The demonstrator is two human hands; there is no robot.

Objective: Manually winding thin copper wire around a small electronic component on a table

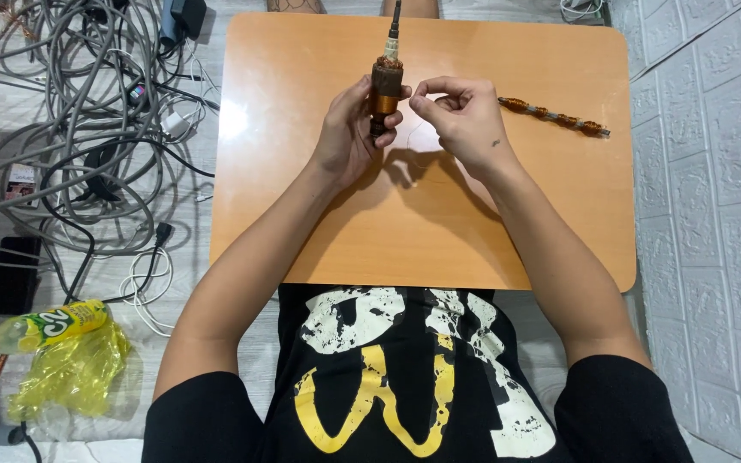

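Left hand (349, 129) is gripping the rotor (385, 93), right hand (465, 120) is pinching thin wire (418, 137); pulling hard might snap it.

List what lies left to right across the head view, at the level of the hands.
Tangled grey cables → left hand → brown wound coil in its grip → right hand → beaded copper rod → white brick wall.
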